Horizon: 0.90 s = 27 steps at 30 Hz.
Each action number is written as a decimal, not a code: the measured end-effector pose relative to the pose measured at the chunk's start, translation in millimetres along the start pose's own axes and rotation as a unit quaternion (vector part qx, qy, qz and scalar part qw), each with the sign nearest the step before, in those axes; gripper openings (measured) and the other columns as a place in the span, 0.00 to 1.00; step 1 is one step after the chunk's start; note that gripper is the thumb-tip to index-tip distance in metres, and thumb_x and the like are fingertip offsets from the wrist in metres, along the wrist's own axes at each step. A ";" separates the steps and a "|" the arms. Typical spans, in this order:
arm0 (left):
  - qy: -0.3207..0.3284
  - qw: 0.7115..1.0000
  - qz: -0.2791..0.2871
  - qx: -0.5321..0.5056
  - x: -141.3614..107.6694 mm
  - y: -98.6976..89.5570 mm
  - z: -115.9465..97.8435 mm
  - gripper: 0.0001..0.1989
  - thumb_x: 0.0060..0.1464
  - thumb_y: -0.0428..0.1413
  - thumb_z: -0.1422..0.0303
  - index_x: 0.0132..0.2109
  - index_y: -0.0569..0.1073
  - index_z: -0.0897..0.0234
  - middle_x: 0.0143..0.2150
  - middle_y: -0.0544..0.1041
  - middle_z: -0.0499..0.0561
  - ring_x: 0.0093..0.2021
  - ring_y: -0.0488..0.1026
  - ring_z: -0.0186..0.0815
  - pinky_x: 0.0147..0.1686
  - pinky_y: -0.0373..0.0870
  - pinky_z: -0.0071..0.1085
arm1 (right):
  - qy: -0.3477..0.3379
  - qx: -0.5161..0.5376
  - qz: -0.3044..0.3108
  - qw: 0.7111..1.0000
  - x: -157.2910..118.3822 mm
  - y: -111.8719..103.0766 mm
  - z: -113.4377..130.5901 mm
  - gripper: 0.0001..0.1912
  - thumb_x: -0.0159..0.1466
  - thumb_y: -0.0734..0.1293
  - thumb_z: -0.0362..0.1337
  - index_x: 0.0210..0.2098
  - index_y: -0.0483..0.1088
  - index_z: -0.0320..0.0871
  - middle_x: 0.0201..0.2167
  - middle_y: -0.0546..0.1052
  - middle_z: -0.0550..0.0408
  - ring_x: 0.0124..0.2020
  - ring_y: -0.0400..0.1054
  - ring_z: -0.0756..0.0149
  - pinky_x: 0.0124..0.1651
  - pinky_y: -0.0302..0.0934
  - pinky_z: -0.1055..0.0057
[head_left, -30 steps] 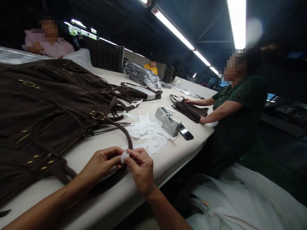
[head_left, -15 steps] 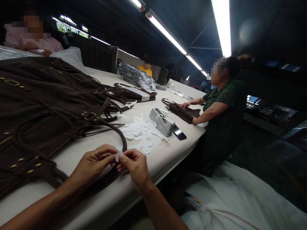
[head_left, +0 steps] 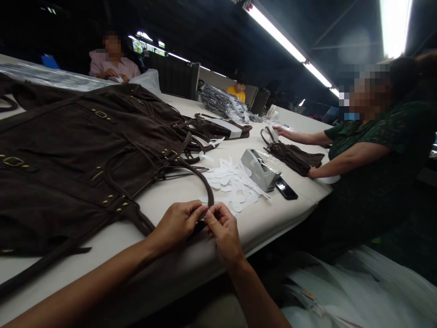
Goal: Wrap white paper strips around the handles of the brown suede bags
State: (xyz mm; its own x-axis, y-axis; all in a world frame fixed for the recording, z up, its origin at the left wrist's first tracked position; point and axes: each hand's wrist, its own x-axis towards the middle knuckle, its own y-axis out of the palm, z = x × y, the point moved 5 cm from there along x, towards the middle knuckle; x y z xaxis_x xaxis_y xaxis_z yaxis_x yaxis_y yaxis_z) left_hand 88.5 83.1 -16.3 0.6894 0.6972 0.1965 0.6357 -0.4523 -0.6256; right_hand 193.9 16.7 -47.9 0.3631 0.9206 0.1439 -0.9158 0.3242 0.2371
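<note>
Dark brown bags (head_left: 68, 136) with brass studs and buckles lie piled over the left of the table. A looped brown handle (head_left: 201, 175) reaches from the pile to my hands. My left hand (head_left: 182, 221) is closed at the handle's near part, thumb and fingers pinched. Touching it, my right hand (head_left: 223, 228) is pinched at the same spot. The white piece between the fingertips is mostly hidden. Just beyond lies a heap of white paper strips (head_left: 235, 184), beside a grey tape dispenser (head_left: 261, 171) and a black phone (head_left: 286, 188).
At the right, a person in dark green (head_left: 372, 136) handles another brown bag (head_left: 295, 157). A person in pink (head_left: 114, 66) sits across the table, another in yellow (head_left: 237, 91) farther back. Plastic-wrapped goods (head_left: 221, 102) lie behind; pale sheeting (head_left: 362, 291) fills the lower right.
The view has swung left, so things appear farther right. The white piece between my fingertips shows less now. The green-clad person's far hand has moved to the handles of the bag there.
</note>
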 end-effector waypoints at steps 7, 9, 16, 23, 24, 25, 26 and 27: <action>0.047 0.999 -0.018 0.020 7.3 -19.0 -19.2 0.20 0.61 0.47 0.58 0.24 0.62 0.64 0.20 0.59 0.43 0.23 0.57 0.28 0.26 0.51 0.26 | -0.023 0.103 -0.052 0.993 -33.7 -18.6 40.1 0.10 0.61 0.71 0.40 0.32 0.67 0.42 0.22 0.64 0.61 0.23 0.53 0.74 0.27 0.49 0.76; 0.035 0.999 -0.030 0.013 13.3 -26.2 -10.1 0.20 0.61 0.47 0.59 0.23 0.60 0.64 0.20 0.55 0.42 0.23 0.54 0.28 0.26 0.50 0.26 | -0.022 0.123 -0.061 0.990 -36.9 -22.2 42.8 0.10 0.61 0.72 0.39 0.31 0.67 0.42 0.22 0.63 0.61 0.23 0.52 0.75 0.26 0.49 0.77; 0.050 0.999 -0.009 0.015 14.6 -7.4 6.5 0.18 0.62 0.44 0.60 0.26 0.65 0.63 0.23 0.64 0.45 0.26 0.60 0.31 0.28 0.55 0.27 | 0.058 0.130 -0.037 0.989 -14.8 -45.8 21.7 0.13 0.58 0.73 0.41 0.35 0.67 0.41 0.31 0.73 0.56 0.28 0.68 0.74 0.29 0.61 0.80; 0.118 0.988 -0.006 0.100 8.4 8.2 0.5 0.18 0.64 0.43 0.62 0.28 0.65 0.63 0.26 0.68 0.47 0.27 0.64 0.32 0.31 0.59 0.28 | 0.136 -0.088 0.049 0.986 2.5 -44.6 25.6 0.33 0.61 0.60 0.64 0.45 0.68 0.39 0.31 0.77 0.48 0.26 0.75 0.59 0.27 0.69 0.66; 0.124 0.986 -0.003 0.114 7.6 8.8 -0.5 0.17 0.64 0.43 0.62 0.28 0.65 0.63 0.27 0.68 0.48 0.28 0.64 0.32 0.31 0.59 0.29 | 0.136 -0.141 0.069 0.978 3.4 -39.5 26.1 0.33 0.61 0.60 0.65 0.40 0.70 0.38 0.26 0.76 0.50 0.23 0.74 0.61 0.25 0.67 0.69; 0.127 0.984 0.003 0.127 6.9 9.5 -1.2 0.16 0.64 0.43 0.63 0.29 0.65 0.63 0.28 0.68 0.48 0.28 0.65 0.33 0.32 0.60 0.29 | 0.126 -0.195 0.083 0.969 4.6 -34.8 26.6 0.32 0.60 0.61 0.65 0.34 0.71 0.38 0.21 0.75 0.51 0.21 0.73 0.62 0.24 0.65 0.71; 0.128 0.982 0.009 0.140 6.3 10.3 -1.6 0.16 0.64 0.43 0.64 0.30 0.65 0.63 0.29 0.68 0.49 0.29 0.66 0.33 0.32 0.60 0.29 | 0.111 -0.241 0.090 0.960 6.2 -30.9 26.6 0.31 0.59 0.63 0.64 0.29 0.70 0.38 0.17 0.73 0.53 0.19 0.71 0.65 0.22 0.63 0.74; 0.128 0.980 0.016 0.150 5.7 11.4 -1.7 0.15 0.64 0.43 0.65 0.31 0.66 0.63 0.30 0.69 0.49 0.30 0.66 0.33 0.33 0.61 0.29 | 0.098 -0.272 0.095 0.953 7.9 -28.0 25.4 0.29 0.58 0.65 0.62 0.25 0.69 0.39 0.15 0.72 0.54 0.18 0.70 0.66 0.21 0.61 0.76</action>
State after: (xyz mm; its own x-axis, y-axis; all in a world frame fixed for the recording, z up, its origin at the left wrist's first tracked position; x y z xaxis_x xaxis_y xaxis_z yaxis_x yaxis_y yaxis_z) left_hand 100.3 81.0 -21.0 0.7963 0.5062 0.3313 0.5074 -0.2607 -0.8213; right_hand 226.7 9.4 -29.0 0.1913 0.9797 -0.0603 -0.9349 0.1631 -0.3151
